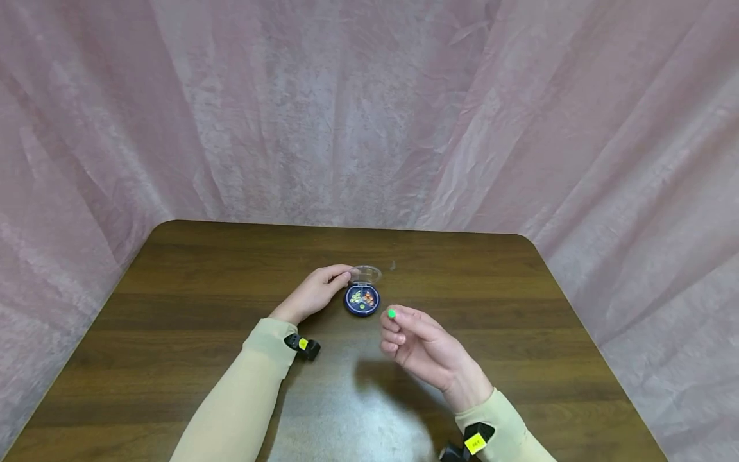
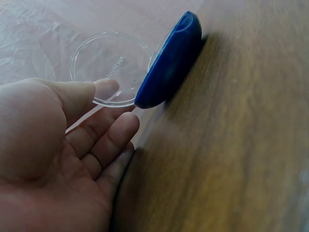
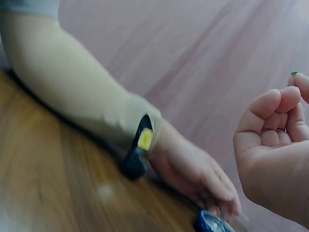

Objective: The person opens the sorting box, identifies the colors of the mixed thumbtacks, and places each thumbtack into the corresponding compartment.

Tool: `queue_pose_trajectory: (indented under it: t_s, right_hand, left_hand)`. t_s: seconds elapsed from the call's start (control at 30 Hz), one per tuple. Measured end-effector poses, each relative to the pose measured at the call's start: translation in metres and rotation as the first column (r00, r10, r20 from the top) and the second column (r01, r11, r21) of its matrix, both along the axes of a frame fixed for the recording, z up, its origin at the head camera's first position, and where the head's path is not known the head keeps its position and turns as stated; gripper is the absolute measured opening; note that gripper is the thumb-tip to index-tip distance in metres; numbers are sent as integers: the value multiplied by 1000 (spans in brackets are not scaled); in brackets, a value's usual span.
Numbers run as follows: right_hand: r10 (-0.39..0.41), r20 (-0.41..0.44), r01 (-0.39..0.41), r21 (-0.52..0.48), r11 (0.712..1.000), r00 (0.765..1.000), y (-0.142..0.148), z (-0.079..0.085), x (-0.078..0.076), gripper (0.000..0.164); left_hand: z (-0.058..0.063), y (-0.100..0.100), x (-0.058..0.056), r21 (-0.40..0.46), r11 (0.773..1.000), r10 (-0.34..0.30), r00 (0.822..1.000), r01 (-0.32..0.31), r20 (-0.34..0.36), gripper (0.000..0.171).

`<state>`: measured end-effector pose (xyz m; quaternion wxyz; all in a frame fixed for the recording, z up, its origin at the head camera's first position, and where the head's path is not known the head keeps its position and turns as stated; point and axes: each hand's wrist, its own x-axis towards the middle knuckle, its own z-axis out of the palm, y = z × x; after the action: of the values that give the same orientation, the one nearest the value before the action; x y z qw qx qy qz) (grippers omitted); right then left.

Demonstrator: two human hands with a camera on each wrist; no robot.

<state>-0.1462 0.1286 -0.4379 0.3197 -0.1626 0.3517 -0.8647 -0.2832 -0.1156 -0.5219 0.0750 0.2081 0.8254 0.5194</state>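
1. The round blue case (image 1: 362, 312) lies on the tabletop (image 1: 473, 276), about midway between its left and right edges and well in from the far edge. Its clear lid (image 1: 366, 274) stands open on the side toward that far edge.
2. The left hand (image 1: 314, 293) pinches the lid's rim between thumb and finger, its other fingers loosely bent below.
3. The right hand (image 1: 427, 353) pinches a small green piece (image 1: 391, 314) between thumb and forefinger, raised just beside the case on the side toward the tabletop's right edge; its remaining fingers are curled in.
4. Progress, as a judgement: sorting small pieces into the case looks well along. One far compartment holds yellow-green pieces (image 1: 355, 296), the other orange pieces (image 1: 368, 298). The near compartment shows a single green bit (image 1: 362, 307), so it seems barely started. The held piece is not yet in, and the lid is not shut.
5. Writing: in the left wrist view the lid bears white lettering (image 2: 115, 69), apparently "instinctlife", seen reversed. The yellow labels (image 1: 475, 443) on the wrist cameras (image 1: 312, 350) are too small to read surely.
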Motion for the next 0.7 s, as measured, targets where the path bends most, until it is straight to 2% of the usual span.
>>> queue_pose_trajectory:
  t_s: [0.17,0.4,0.6,0.7]
  right_hand:
    - [49,7,-48,-118,992,999,-6,10,8,27]
    - [97,-77,-113,-226,968,992,-16,34,16,29]
    - [107,-120,-136,-266,954,987,-24,52,24,30]
    - [95,-131,-126,-256,958,987,-25,55,25,29]
  left_hand:
    - [-2,-1,-1,0,1000,0,1000,0,-10,31]
    - [-4,-2,-2,6,1000,-3,1000,3,15,31]
    - [-4,-2,-2,12,1000,10,999,-10,37,31]
    - [-4,-1,-3,18,1000,10,1000,-10,29,31]
